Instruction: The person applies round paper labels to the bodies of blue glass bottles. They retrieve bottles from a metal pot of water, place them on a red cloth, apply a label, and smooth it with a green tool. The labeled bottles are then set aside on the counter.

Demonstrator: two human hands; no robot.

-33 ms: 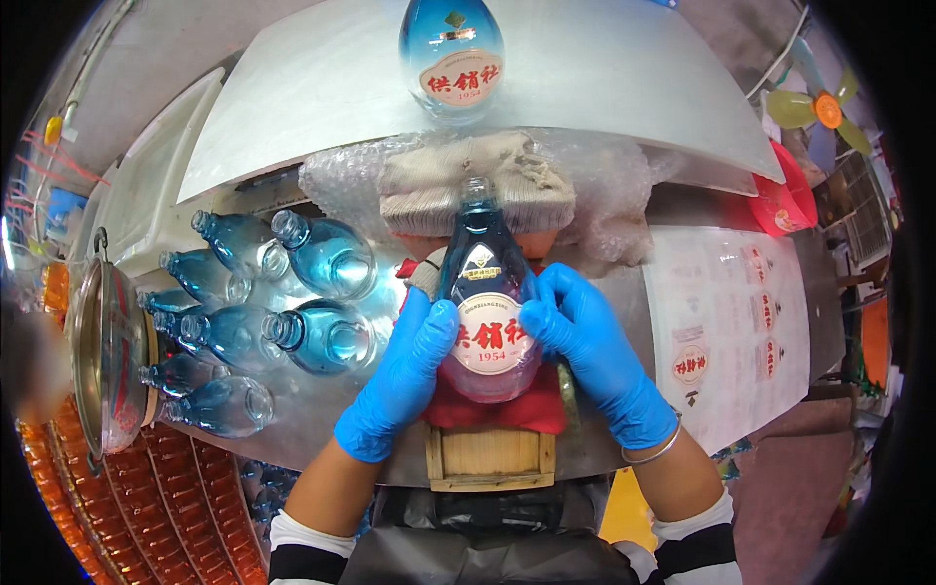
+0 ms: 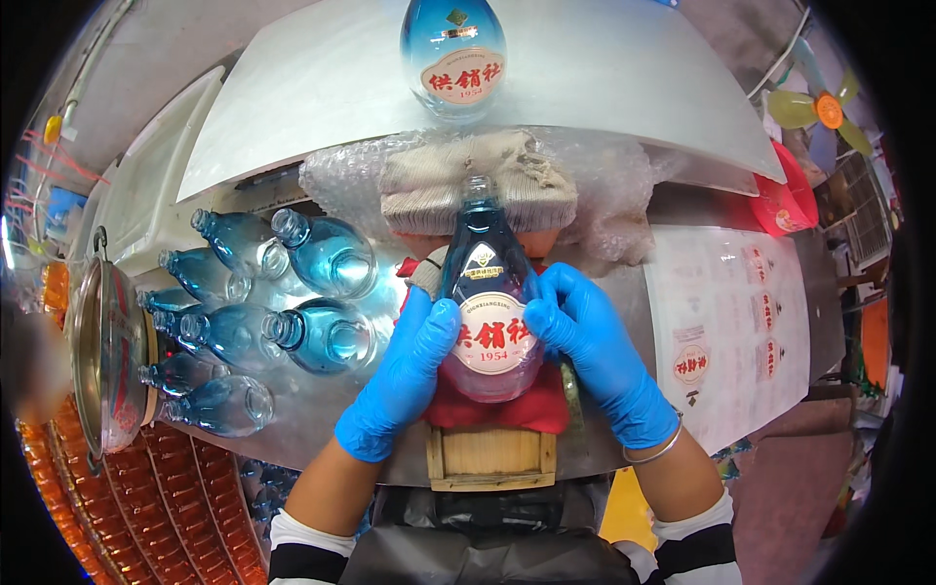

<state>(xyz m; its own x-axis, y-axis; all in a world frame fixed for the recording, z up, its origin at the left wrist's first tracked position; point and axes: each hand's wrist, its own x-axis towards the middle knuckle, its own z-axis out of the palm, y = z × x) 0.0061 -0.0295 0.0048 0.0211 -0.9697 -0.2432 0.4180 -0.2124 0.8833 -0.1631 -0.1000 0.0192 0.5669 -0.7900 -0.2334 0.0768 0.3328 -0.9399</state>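
Note:
A blue glass bottle (image 2: 490, 263) with a pale oval label lies tilted back in front of me, its neck on a folded knitted cloth (image 2: 414, 195) and its base over a red cloth (image 2: 507, 417) on a wooden block (image 2: 492, 456). In a blue glove, my left hand (image 2: 411, 351) grips the bottle's left side, thumb at the label's edge. My right hand (image 2: 585, 336), also gloved in blue, holds the right side, with its thumb on the label's right edge. The fingers behind the bottle are hidden.
Several unlabelled blue bottles (image 2: 327, 336) lie at the left beside a metal basin (image 2: 93, 361). A printed sheet of label transfers (image 2: 731, 336) is on the right. Beyond the bubble wrap (image 2: 336, 180), a labelled bottle (image 2: 454, 58) rests on a white board (image 2: 292, 97).

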